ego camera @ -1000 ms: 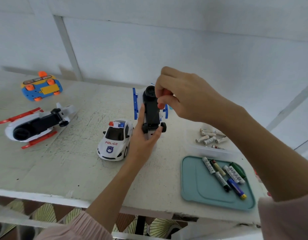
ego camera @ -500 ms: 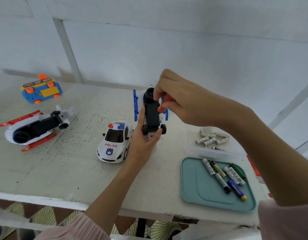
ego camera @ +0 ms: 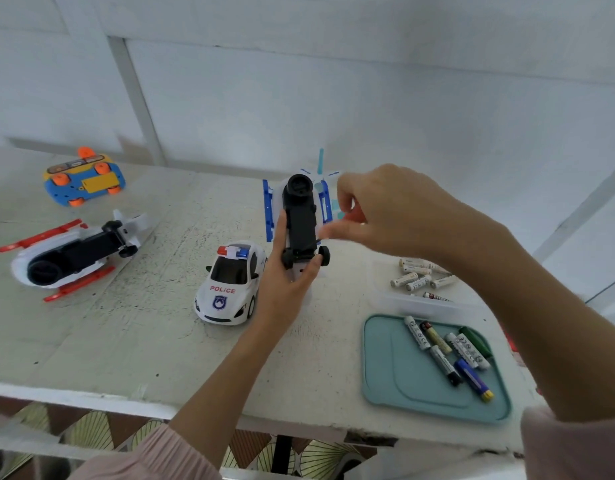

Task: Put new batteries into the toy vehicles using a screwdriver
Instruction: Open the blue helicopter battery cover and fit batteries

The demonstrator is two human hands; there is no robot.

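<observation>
My left hand [ego camera: 285, 289] grips a blue and white toy helicopter [ego camera: 301, 216] by its tail end. The toy is held above the table with its black underside facing me. My right hand [ego camera: 403, 216] hovers just right of the toy, fingers curled round a small red thing [ego camera: 351, 214] that looks like the screwdriver handle; its tip is blurred. Several batteries [ego camera: 448, 355] lie on a teal tray [ego camera: 396, 368] at the front right. More batteries [ego camera: 420, 277] sit in a clear box behind it.
A white police car [ego camera: 231, 285] stands just left of my left wrist. A red and white toy helicopter [ego camera: 70, 254] lies upside down at the left, and a blue and orange toy [ego camera: 83, 181] lies behind it. The table's front edge [ego camera: 91, 396] is near.
My right hand has come off the toy's black underside and shifted right with the red thing. My left hand keeps the toy where it was.
</observation>
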